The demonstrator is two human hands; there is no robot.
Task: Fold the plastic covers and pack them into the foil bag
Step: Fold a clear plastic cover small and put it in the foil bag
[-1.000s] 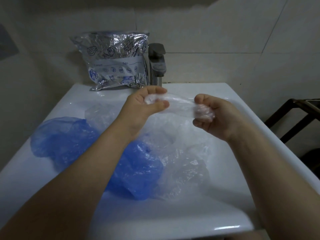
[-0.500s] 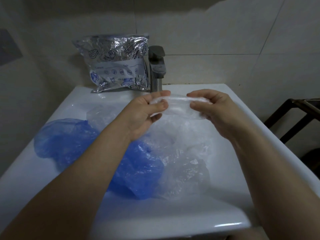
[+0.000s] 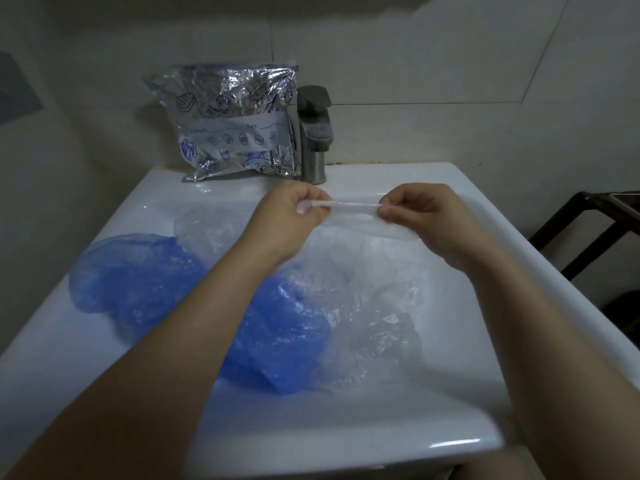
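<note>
Sink basin (image 3: 398,174) under both my grips, white; it carries the whole job.

Blue plastic covers (image 3: 145,282), loose and crumpled, below and left of my left grip, running under that forearm. Not folded.

Clear plastic covers (image 3: 374,327), also a loose heap, below my right grip and overlapping the blue ones. Not folded.

Foil bag (image 3: 235,123), standing against the wall beyond my left grip, beside the tap (image 3: 313,133). I cannot tell whether its top is open, nor whether anything is packed inside.

Clear cover strip (image 3: 349,211), folded narrow, stretched taut between the two grips and held clear of the pile.

Left hand (image 3: 287,216): thumb and fingers pinched on the strip's left end. Right hand (image 3: 429,216): pinched on the right end.

My reading: early. One cover mid-fold, nearly narrow enough to pack; the bulk of the pile untouched, and all the bagging I can see is ahead.
</note>
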